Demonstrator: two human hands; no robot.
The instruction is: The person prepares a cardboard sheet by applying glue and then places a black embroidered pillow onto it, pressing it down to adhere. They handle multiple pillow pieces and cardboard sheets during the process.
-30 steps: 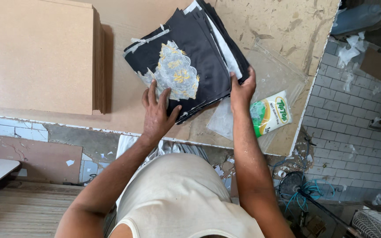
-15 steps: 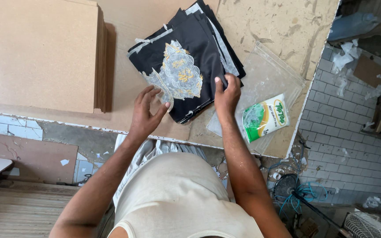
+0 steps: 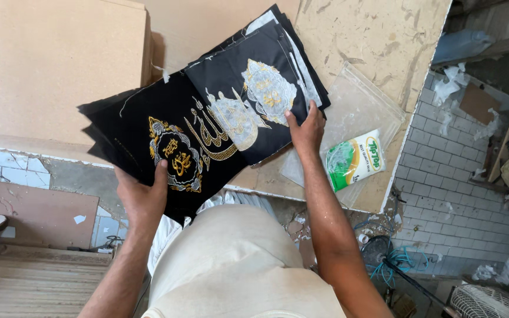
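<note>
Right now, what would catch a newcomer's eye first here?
Black cloth pieces with gold embroidery, fanned out at centre: the left hand lifts one bunch off the table's edge, and the right hand rests on the stack on the table. A green packet lies to the right.

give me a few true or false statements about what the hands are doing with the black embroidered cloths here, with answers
1. The left hand grips a black cloth with gold embroidery. True.
2. The right hand holds the green and white packet. False: the packet lies on the tabletop, apart from the hand, which rests on the stack of black cloths.
3. The cloth in the left hand lies flat on the stack. False: it is lifted off to the stack's left, out past the table edge.
4. A clear plastic sheet lies beside the stack. True.
5. The embroidery on the stack's top cloth is red. False: it looks silver and gold.
</note>
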